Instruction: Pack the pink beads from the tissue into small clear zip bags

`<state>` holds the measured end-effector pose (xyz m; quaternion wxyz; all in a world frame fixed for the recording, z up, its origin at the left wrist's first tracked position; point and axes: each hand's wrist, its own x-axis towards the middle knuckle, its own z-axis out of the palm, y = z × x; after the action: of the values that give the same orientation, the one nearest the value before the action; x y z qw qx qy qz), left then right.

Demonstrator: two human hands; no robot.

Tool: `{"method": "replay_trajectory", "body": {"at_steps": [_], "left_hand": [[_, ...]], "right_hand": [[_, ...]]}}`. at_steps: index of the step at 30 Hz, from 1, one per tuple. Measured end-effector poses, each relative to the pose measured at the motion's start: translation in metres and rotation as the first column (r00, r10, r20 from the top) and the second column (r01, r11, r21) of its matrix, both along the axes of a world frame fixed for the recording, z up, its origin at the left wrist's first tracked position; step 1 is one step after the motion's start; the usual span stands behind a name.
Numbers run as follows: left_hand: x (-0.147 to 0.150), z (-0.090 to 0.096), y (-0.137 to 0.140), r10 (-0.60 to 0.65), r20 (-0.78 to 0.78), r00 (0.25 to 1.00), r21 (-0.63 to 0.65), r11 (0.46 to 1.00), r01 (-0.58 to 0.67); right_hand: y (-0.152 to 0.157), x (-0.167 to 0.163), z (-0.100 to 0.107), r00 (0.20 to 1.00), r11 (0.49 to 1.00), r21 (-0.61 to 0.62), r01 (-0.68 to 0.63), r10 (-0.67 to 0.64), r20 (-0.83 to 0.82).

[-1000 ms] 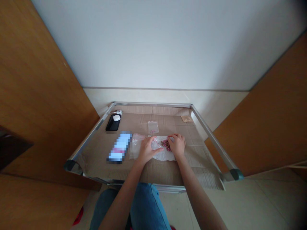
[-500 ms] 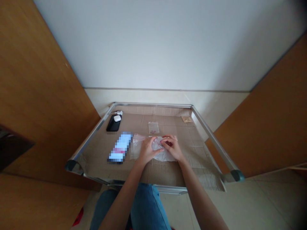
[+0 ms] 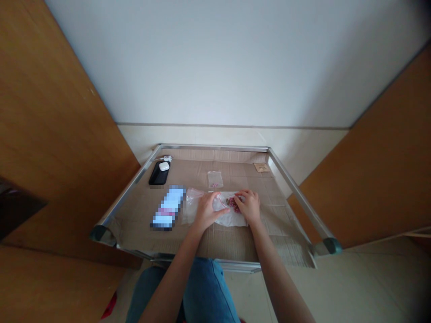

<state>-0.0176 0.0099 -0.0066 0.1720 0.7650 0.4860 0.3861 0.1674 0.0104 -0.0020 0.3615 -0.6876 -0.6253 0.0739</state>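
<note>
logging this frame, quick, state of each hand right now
Left hand: open, curved at the clear bag.
Right hand: curled over the pink buds; any grip cannot be told.

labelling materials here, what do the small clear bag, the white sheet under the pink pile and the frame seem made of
Small bag: probably thin, smooth plastic, as it's see-through.
White sheet: matte paper or plastic film, can't tell which; it looks thin and crinkled.
Frame: likely metal, given its silvery sheen.
</note>
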Motion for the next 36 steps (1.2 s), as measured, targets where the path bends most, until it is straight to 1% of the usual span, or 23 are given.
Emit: {"method": "replay_trajectory", "body": {"at_steps": [4,9,12,14,16,19,21,23,26,30,34,36], "left_hand": [[0.0,0.0,0.0,-0.009,0.007,1.0,0.005,1.0,0.009],[-0.001,-0.001,0.0,-0.001,0.009,1.0,0.004,1.0,0.001],[-0.001,-0.002,0.0,0.002,0.005,1.0,0.001,1.0,-0.002],[0.0,-0.001,0.0,0.001,0.004,1.0,-0.001,1.0,-0.001],[0.0,-0.001,0.0,-0.001,0.004,1.0,-0.005,1.0,0.001],[0.0,0.001,-0.001,-0.004,0.005,1.0,-0.016,1.0,0.004],[0.0,0.002,-0.001,-0.004,0.007,1.0,-0.018,1.0,0.004],[0.0,0.003,0.0,-0.007,0.005,1.0,-0.02,1.0,0.008],[0.0,0.004,0.001,-0.02,-0.005,1.0,-0.028,0.999,0.019],[0.0,0.003,0.002,-0.026,0.007,1.0,-0.023,0.999,0.027],[0.0,0.003,0.001,-0.026,-0.003,1.0,-0.007,1.0,0.026],[0.0,0.003,0.001,-0.017,-0.015,1.0,-0.007,1.0,0.017]], "right_hand": [[-0.002,-0.003,0.002,0.999,0.999,-0.028,0.024,-0.023,0.038],[-0.003,-0.003,0.003,0.998,0.999,-0.027,0.03,-0.029,0.052],[-0.002,-0.003,0.003,0.999,0.999,-0.013,0.031,-0.031,0.028],[-0.001,-0.003,0.003,1.0,1.0,0.001,0.016,-0.016,-0.027],[0.0,-0.002,0.004,0.993,0.999,0.03,-0.024,0.027,-0.117],[0.0,-0.001,0.006,0.959,0.988,0.12,-0.098,0.126,-0.254],[0.0,-0.002,0.007,0.938,0.977,0.164,-0.138,0.182,-0.295],[-0.001,-0.003,0.009,0.93,0.971,0.159,-0.177,0.218,-0.297],[-0.003,-0.007,0.011,0.925,0.963,0.121,-0.241,0.266,-0.27],[-0.007,-0.013,0.015,0.911,0.936,0.105,-0.337,0.352,-0.213],[-0.007,-0.015,0.015,0.904,0.92,0.092,-0.381,0.392,-0.172],[-0.005,-0.013,0.013,0.908,0.923,0.093,-0.375,0.385,-0.164]]}}
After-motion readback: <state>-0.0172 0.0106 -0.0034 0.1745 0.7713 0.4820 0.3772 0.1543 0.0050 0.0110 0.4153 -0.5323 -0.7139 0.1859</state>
